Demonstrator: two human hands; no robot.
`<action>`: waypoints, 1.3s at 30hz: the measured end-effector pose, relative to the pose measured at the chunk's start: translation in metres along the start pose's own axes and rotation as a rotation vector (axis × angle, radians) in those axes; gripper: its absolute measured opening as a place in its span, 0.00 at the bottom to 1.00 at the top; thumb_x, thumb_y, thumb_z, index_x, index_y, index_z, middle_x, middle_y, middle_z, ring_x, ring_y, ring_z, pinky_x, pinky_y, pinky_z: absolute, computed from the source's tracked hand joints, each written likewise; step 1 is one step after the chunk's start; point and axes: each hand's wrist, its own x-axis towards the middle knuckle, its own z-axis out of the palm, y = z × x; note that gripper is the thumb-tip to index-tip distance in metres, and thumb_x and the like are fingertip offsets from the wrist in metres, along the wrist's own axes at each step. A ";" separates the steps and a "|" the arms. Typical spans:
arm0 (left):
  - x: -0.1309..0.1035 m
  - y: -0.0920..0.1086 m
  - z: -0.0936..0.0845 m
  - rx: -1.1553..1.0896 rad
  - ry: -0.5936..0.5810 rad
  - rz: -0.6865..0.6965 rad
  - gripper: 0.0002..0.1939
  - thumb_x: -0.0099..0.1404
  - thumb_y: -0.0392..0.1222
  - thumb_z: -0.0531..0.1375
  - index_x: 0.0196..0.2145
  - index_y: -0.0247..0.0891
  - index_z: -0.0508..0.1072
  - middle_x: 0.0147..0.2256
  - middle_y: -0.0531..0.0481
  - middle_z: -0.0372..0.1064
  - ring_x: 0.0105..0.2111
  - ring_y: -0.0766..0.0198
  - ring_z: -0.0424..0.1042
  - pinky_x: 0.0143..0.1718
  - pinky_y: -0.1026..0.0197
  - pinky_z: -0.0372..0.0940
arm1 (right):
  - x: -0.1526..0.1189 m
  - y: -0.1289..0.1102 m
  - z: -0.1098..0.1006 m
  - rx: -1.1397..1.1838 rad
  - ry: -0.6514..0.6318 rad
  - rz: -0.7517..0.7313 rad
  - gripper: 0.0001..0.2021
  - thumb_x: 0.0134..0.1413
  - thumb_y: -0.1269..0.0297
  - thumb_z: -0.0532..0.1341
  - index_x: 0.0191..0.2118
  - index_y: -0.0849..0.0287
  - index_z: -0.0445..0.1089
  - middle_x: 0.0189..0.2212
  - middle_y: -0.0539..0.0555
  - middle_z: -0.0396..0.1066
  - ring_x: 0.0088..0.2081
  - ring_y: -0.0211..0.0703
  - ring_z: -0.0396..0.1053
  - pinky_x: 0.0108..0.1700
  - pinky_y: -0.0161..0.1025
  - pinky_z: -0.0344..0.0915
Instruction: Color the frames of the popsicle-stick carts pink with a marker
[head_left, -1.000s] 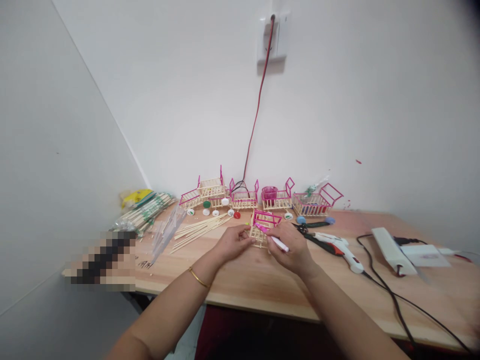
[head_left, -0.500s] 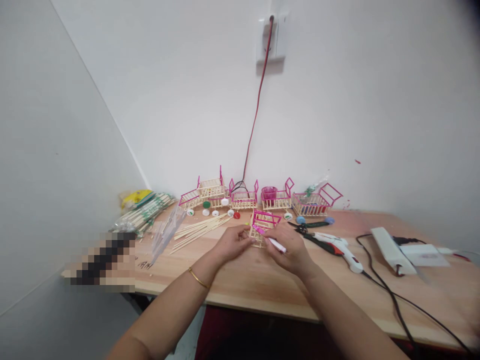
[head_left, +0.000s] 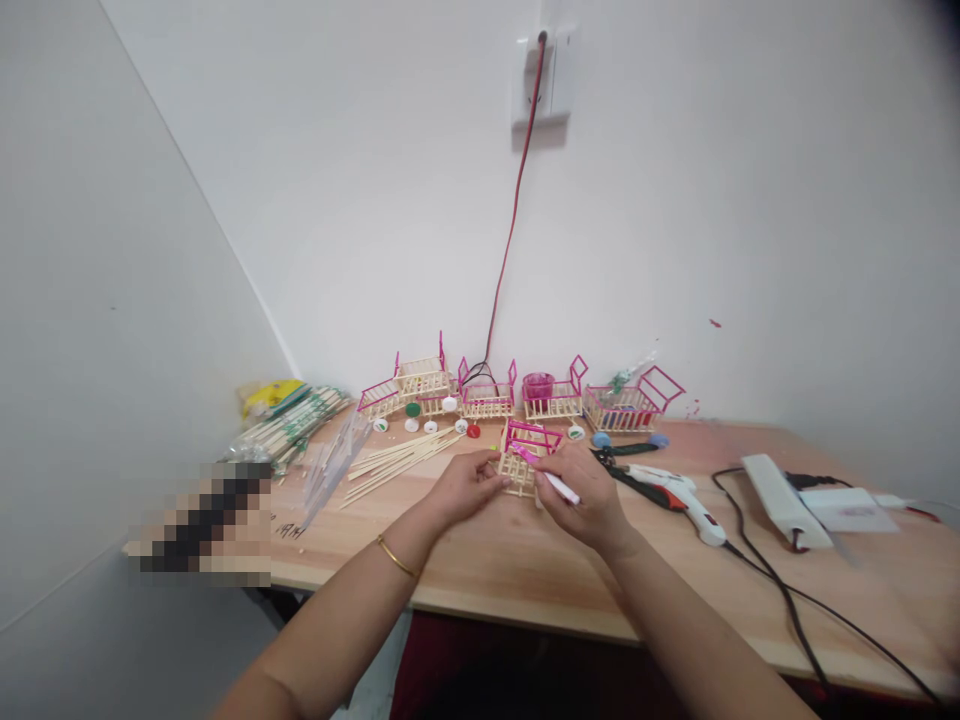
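A small cart frame of pale wooden sticks with pink rails (head_left: 517,472) stands tilted on the table between my hands. My left hand (head_left: 466,488) pinches its left side near the lower corner. In my right hand (head_left: 589,492) is a pink and white marker (head_left: 560,489), its pink end pointing up and left at the cart's sticks. From this angle I cannot tell exactly which stick the tip touches. Beyond the cart stand several similar stick carts, among them one holding a pink cup (head_left: 538,386) and one with coloured things inside (head_left: 624,412).
Loose wooden sticks (head_left: 401,462) and clear plastic sleeves (head_left: 336,468) lie to the left, with packaged sticks (head_left: 300,425) behind. On the right are dark-handled pliers (head_left: 637,484), a white glue gun (head_left: 697,510), a power strip (head_left: 786,502) and black cables. Bottle-cap wheels line the carts.
My right hand and the marker have shifted slightly to the right, and the marker's tip has slid right along the cart. My left hand and the cart stay in place.
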 end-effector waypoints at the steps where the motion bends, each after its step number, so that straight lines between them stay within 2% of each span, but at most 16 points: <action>1: 0.000 0.000 0.000 -0.004 0.000 0.003 0.21 0.59 0.46 0.62 0.47 0.31 0.74 0.23 0.56 0.64 0.22 0.70 0.58 0.27 0.68 0.55 | 0.000 0.000 0.000 0.000 0.001 0.001 0.12 0.53 0.78 0.61 0.42 0.57 0.67 0.29 0.54 0.71 0.31 0.45 0.66 0.34 0.44 0.63; 9: -0.001 0.005 0.000 0.003 -0.001 0.005 0.20 0.59 0.45 0.62 0.47 0.32 0.74 0.22 0.56 0.63 0.22 0.70 0.57 0.26 0.68 0.54 | -0.004 0.000 0.001 0.006 -0.025 0.024 0.11 0.54 0.77 0.61 0.42 0.56 0.67 0.30 0.55 0.71 0.32 0.45 0.66 0.35 0.44 0.64; 29: 0.000 0.001 -0.001 0.032 0.004 0.017 0.20 0.59 0.46 0.62 0.46 0.33 0.75 0.25 0.53 0.67 0.24 0.69 0.60 0.28 0.67 0.57 | -0.003 0.000 0.001 -0.005 -0.015 0.041 0.10 0.54 0.75 0.59 0.42 0.56 0.69 0.30 0.55 0.72 0.32 0.45 0.67 0.35 0.43 0.64; 39: 0.000 0.001 0.000 0.024 0.015 0.015 0.20 0.59 0.46 0.63 0.47 0.32 0.74 0.24 0.54 0.66 0.24 0.69 0.61 0.28 0.67 0.57 | -0.004 0.000 0.002 -0.001 -0.019 0.032 0.11 0.54 0.76 0.60 0.42 0.56 0.68 0.29 0.54 0.71 0.32 0.44 0.66 0.35 0.43 0.64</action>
